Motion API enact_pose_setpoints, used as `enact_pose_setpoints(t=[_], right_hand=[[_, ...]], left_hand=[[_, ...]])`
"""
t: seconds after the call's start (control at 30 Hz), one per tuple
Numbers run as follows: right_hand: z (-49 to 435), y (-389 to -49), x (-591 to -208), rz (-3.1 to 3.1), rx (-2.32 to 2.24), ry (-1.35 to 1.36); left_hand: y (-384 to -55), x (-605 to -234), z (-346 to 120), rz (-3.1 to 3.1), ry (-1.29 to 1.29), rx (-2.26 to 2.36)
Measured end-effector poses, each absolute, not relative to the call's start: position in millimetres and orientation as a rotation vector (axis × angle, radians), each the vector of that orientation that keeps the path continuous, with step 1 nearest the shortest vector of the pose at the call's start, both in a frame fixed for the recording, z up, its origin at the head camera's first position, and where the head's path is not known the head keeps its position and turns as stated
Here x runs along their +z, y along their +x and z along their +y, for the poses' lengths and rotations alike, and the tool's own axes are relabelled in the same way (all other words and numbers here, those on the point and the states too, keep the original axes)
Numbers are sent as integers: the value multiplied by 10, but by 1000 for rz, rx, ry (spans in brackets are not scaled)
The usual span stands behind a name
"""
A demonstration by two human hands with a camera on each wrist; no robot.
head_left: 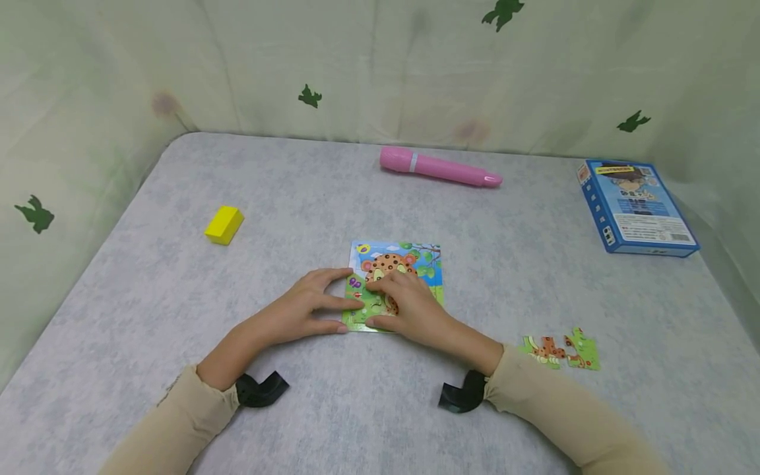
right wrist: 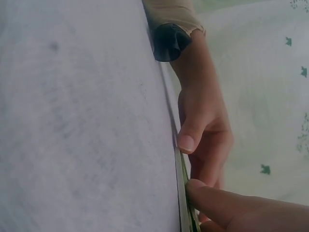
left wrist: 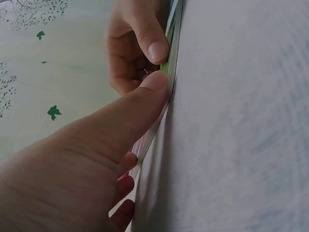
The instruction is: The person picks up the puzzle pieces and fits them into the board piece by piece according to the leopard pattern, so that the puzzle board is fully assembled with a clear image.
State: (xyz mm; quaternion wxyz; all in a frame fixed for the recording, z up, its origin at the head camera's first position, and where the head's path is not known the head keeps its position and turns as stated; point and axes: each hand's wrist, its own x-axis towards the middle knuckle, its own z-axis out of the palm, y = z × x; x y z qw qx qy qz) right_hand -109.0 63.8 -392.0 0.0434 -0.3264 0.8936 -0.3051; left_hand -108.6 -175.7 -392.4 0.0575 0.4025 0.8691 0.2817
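Observation:
A square jigsaw puzzle [head_left: 430, 264] with a spotted leopard picture lies in its thin tray on the table. My left hand [head_left: 315, 303] is at its left side, fingers spread, fingertips at the edge; in the left wrist view the thumb [left wrist: 130, 116] reaches the tray's rim. Over the lower middle of the picture, my right hand [head_left: 410, 307] holds a green puzzle piece [head_left: 373, 305] between thumb and bent forefinger, low against the board. The right hand hides part of the leopard. From the right wrist view, both hands meet at the tray's thin edge [right wrist: 181, 193].
Two loose puzzle pieces [head_left: 584, 349] lie right of the board, partly beside the right sleeve [head_left: 552, 402]. A yellow block [head_left: 224, 225] sits at left, a pink pen-shaped tube [head_left: 445, 168] at the back, and a blue box [head_left: 641, 208] at far right.

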Motion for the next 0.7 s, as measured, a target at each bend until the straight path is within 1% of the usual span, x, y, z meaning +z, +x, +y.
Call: enact_pose_setpoints(t=[0.37,0.6,0.7], right_hand=[[662,-1081,-3827,2753,-707,-1043],[917,-1080,-3732,2511,-1066,-926],[1078,-1043,-3665,2484,-1216,-919]], left_hand=[[-1085,-3927,-1755,2632,1188,873],[-1096,-3936,-1749,2634,1146,862],[-1101,-3937,-1748,2635,1152,860]])
